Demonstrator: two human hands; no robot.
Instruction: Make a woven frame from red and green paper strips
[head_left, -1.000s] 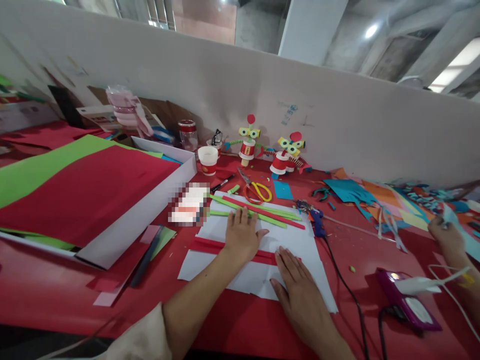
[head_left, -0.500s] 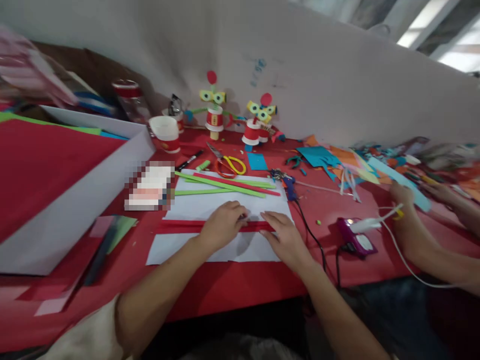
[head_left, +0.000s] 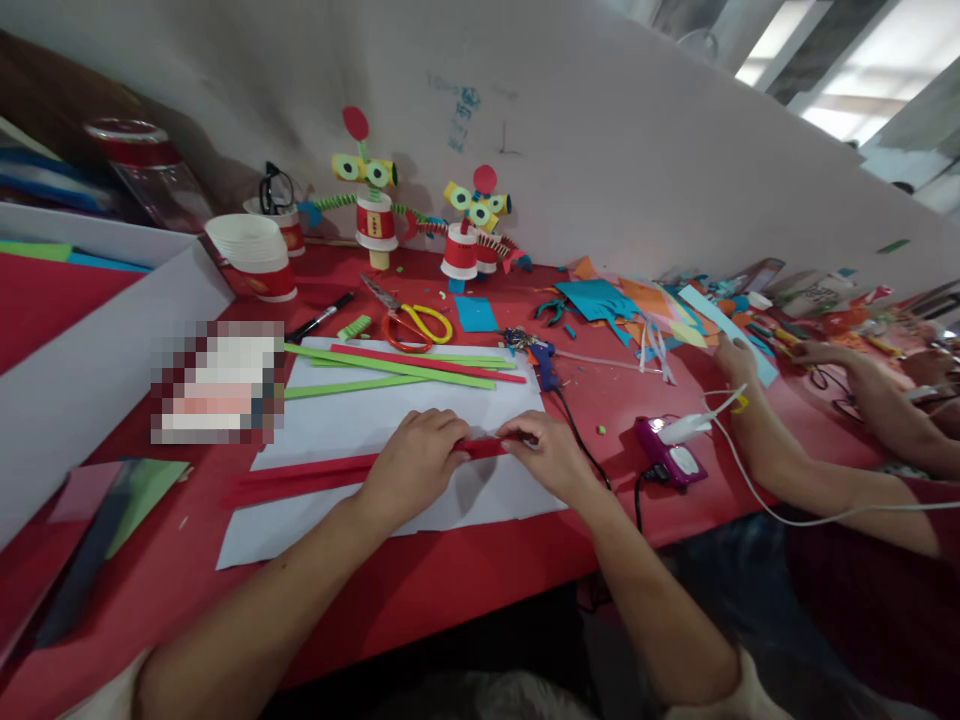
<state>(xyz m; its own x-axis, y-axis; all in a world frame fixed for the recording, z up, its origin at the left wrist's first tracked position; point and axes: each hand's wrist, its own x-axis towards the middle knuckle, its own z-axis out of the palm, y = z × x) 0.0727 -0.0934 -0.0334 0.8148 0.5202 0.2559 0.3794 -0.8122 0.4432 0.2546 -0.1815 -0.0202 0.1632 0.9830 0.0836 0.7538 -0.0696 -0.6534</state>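
Observation:
A long red paper strip [head_left: 315, 472] runs across white paper [head_left: 337, 422], its left part lying loose. Closed around it near its middle is my left hand [head_left: 416, 458]. My right hand [head_left: 553, 458] pinches the strip toward its right end, with a short stretch showing between both hands. Some fingertips are hidden behind the knuckles. Just beyond my hands, several green paper strips [head_left: 390, 382] and a thinner red strip [head_left: 450, 366] lie across the top of the white paper.
Scissors [head_left: 412, 325], a pen [head_left: 321, 318] and a glue gun [head_left: 545, 365] lie beyond the paper. Paper-cup figures [head_left: 375, 222] stand by the wall. A purple power socket [head_left: 671, 452] with cables sits right, near a co-worker's arm [head_left: 780, 455]. A white box [head_left: 191, 285] stands left.
The view has turned to the right. My right hand's fingers, spread over the strip before, now pinch it. The strip between my hands looks lifted and slightly tilted.

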